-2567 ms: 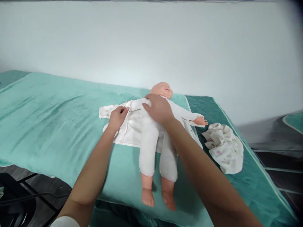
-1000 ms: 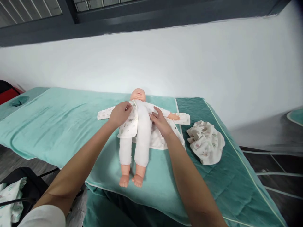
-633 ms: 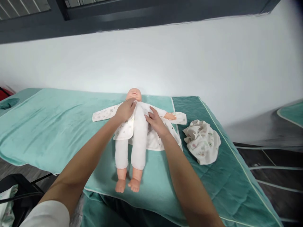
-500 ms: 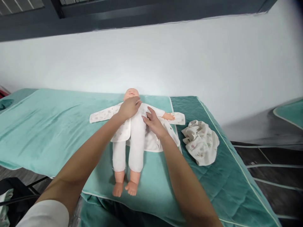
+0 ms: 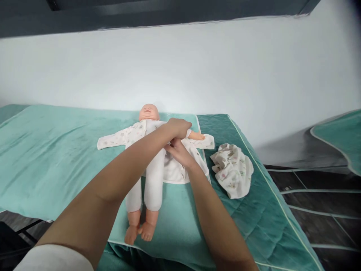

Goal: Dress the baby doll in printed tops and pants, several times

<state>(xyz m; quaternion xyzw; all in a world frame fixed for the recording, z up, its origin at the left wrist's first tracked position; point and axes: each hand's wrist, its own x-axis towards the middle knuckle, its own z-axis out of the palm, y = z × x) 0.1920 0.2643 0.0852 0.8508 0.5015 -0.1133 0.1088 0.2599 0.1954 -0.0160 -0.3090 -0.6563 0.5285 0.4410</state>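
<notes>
A baby doll (image 5: 153,188) lies on its back in white trousers and a white top, bare feet toward me. A printed baby jacket (image 5: 135,131) lies open under it. One jacket sleeve is spread to the left; the other sleeve (image 5: 208,142) lies flat behind the doll's outstretched hand (image 5: 196,136). My left hand (image 5: 180,128) is closed around the doll's arm on the right side, just above its wrist. Right below it, my right hand (image 5: 179,151) is against the doll's side, thumb pointing left; its other fingers are mostly hidden behind my left hand.
A crumpled printed cloth (image 5: 233,171) lies to the right on the dark green quilted part of the bed cover (image 5: 262,222). Light green cover (image 5: 56,150) stretches left. A white wall (image 5: 180,67) stands behind the bed. Another green-covered surface (image 5: 341,135) is at far right.
My left hand has moved right, from the doll's chest near its neck to its arm. The right hand stays by the doll's side, now partly behind the left. The view has shifted slightly right.
</notes>
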